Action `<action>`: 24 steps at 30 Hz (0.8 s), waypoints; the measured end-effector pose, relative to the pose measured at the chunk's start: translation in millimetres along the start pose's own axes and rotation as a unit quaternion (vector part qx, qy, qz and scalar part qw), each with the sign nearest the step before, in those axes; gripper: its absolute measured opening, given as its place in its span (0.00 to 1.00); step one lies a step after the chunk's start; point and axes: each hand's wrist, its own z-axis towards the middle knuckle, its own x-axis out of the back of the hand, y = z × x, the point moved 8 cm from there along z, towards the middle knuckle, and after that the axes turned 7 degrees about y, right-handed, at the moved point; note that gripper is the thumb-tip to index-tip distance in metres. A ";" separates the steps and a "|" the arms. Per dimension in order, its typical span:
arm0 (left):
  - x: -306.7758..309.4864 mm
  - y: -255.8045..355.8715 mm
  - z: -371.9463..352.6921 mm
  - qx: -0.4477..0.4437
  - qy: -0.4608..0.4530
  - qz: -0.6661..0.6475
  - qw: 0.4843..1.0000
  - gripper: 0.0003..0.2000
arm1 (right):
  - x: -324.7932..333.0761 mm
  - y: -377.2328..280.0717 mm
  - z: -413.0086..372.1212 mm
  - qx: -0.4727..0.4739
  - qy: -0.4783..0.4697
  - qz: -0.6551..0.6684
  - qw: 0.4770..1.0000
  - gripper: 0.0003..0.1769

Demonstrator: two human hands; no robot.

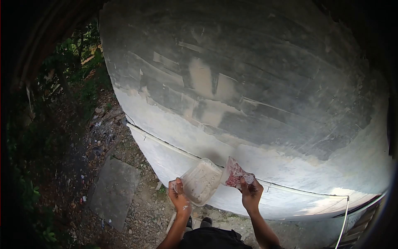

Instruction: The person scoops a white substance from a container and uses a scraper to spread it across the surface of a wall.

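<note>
Stands close against a grey, patchily plastered wall (257,74), both arms raised in front of its pale lower band. Grips with the left hand (179,198) the lower left rim of a shallow, pale tray (202,180), fingers and thumb closed tight over the edge, the tray tilted with its open face toward the camera and its far corner near the wall. Pinches in the right hand (251,193) a flat scraper (235,173) smeared red and white, fingers shut on its lower end, the blade pointing up and left, its tip just beside the tray's right edge; touching or not, cannot tell. Faces a thin white pipe (166,146) running along the wall just behind both hands and dropping down at the far right. Has little room ahead, with wall filling the view above and to the right; finds open space only to the left, over stony ground (141,211), a flat grey slab (114,191) and dark bushes (70,62) beyond the wall's curved left edge.
</note>
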 end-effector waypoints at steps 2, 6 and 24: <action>-1.7 3.7 -6.8 -0.014 -0.014 0.019 1.000 0.08 | -6.0 -39.1 15.2 0.130 -0.069 -0.213 0.966 0.08; -9.4 6.7 -15.6 -0.018 -0.027 0.039 0.999 0.10 | -57.4 -71.1 -10.7 0.413 -0.341 -0.272 0.799 0.22; 6.9 -19.9 -23.3 0.036 0.003 0.033 0.999 0.13 | -62.4 -71.5 -30.2 0.405 -0.502 -0.243 0.724 0.19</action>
